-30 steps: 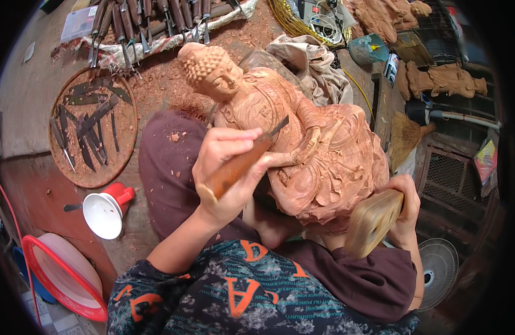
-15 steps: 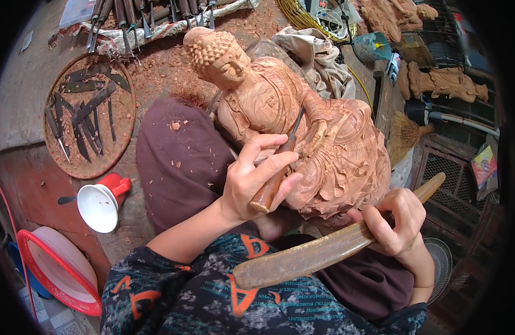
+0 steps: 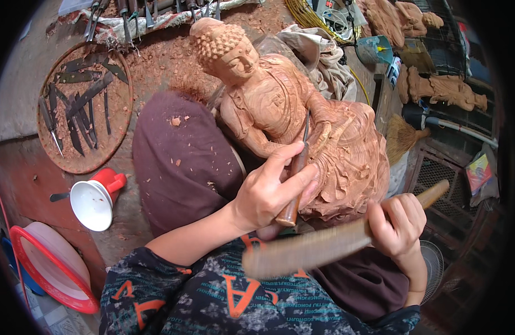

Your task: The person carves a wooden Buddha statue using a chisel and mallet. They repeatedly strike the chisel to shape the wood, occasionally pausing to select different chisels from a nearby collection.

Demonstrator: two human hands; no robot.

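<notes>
A carved wooden Buddha statue (image 3: 279,106) leans across my lap, its head toward the upper left and its carved robe folds toward the lower right. My left hand (image 3: 266,190) is closed around the wooden handle of a carving chisel (image 3: 293,201), whose dark blade points up at the statue's forearm and lap; whether the tip touches the wood I cannot tell. In my right hand (image 3: 400,226) is a long, flat wooden mallet (image 3: 307,248), gripped near its narrow end. The mallet's broad end, smeared by motion, lies just below the chisel's butt, apart from it.
At the left are a round tray (image 3: 73,159) of dark blades, a red-and-white cup (image 3: 92,204) and a red-rimmed basin (image 3: 53,268). Several chisels (image 3: 126,22) lie along the far edge. A cloth (image 3: 324,61), a teal cup (image 3: 375,49) and another carved figure (image 3: 442,89) are at the right.
My left hand and the chisel have shifted right and slightly down, the chisel now standing steeper. The mallet's broad end has risen a little toward the chisel's butt.
</notes>
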